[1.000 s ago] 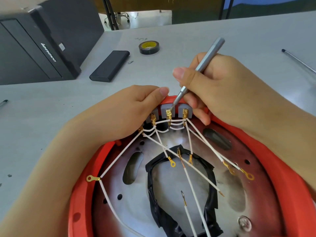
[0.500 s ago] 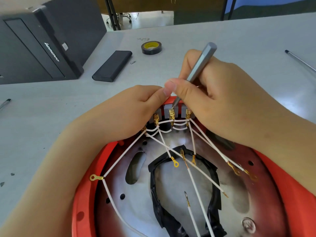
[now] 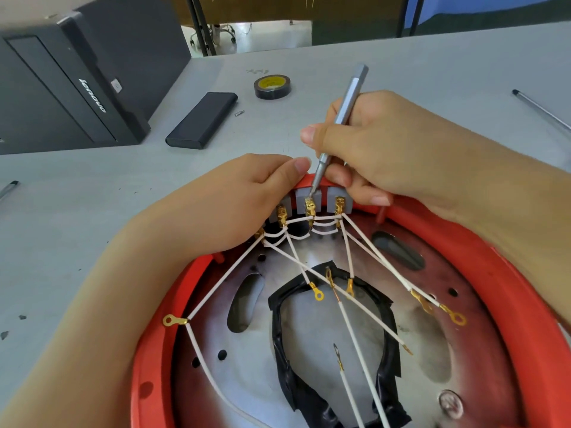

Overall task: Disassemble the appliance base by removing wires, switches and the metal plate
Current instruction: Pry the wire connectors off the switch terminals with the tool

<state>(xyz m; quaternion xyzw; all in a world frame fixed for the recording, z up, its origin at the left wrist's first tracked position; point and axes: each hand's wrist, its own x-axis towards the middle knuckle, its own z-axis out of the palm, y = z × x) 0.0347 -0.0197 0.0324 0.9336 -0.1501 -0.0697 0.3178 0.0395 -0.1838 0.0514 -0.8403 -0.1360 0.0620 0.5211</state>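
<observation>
A matt red plastic base rim [image 3: 506, 291] rings a dull, smudged metal plate [image 3: 241, 381] edged inside with glossy black tape [image 3: 287, 359], while smooth white-sheathed wires [image 3: 222, 282] end in shiny brass-coloured terminals [image 3: 310, 206], probed by a brushed grey metal tool [image 3: 346, 109].

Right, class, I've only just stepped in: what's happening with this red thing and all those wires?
A person is taking apart a red appliance base. The right hand holds a thin grey screwdriver, its tip on the middle brass terminal of a grey switch block at the far rim. The left hand steadies the rim beside it. White wires are attached at the switches, while their ring ends lie loose over the metal plate, which sits in the base.
</observation>
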